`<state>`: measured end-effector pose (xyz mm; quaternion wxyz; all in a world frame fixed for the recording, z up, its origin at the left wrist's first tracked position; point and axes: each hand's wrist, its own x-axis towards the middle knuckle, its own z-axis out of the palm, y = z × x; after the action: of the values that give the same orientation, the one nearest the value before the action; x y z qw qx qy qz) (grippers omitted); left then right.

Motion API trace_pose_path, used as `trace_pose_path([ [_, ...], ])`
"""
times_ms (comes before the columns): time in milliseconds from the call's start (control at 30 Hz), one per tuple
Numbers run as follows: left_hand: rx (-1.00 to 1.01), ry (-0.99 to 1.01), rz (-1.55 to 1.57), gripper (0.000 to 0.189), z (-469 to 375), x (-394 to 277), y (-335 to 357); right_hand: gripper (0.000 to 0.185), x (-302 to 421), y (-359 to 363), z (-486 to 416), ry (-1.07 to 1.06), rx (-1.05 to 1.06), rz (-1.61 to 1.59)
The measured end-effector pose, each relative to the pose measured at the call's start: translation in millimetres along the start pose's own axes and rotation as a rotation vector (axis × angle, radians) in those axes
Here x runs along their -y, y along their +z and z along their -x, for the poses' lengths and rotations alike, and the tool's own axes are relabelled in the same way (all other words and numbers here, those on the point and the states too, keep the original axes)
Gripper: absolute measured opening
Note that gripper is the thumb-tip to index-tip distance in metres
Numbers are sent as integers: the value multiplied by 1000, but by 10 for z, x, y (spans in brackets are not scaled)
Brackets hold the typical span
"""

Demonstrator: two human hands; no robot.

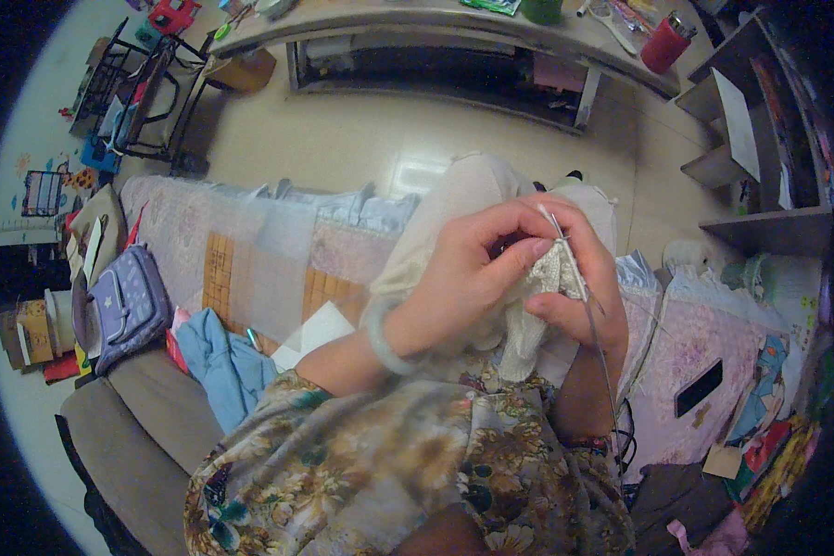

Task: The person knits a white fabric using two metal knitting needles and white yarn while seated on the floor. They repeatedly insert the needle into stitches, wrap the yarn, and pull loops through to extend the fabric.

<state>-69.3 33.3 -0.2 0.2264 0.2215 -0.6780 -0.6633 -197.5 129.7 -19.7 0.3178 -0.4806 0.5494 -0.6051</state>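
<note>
Cream-coloured knitting (559, 270) is gathered between my two hands above my lap. My left hand (476, 254) pinches its upper edge, thumb on the stitches. A pale bangle circles that wrist. My right hand (591, 278) curls around the far side of the piece, with the thumb pressed below the stitches. Thin metal knitting needles (595, 337) pass through the work; one long shaft slants down past my right wrist. Their tips show near my index fingers. A knitted length (523, 344) hangs below the hands against my floral top. Parts of the fingers and needles are hidden.
On the seat to my left lie a blue cloth (226, 361), a white sheet (317, 333) and a purple bag (128, 302). A black phone (698, 388) rests on the pink cover at right. Ahead stands a table (389, 22) bearing a red flask (667, 43); shelves (771, 221) stand far right.
</note>
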Motion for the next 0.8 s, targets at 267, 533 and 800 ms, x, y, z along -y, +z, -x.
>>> trace_pose_path([
  [267, -100, -3, -87, 12, -62, 59, -11, 29, -124, 18, 160, -261, -412, 446],
  [533, -67, -31, 39, 16, -82, 83, -51, 20, -91, -40, 179, -269, -325, 315],
  [800, 85, -34, -38, 16, -83, 17, -74, 12, -166, 61, 102, -305, -373, 352],
])
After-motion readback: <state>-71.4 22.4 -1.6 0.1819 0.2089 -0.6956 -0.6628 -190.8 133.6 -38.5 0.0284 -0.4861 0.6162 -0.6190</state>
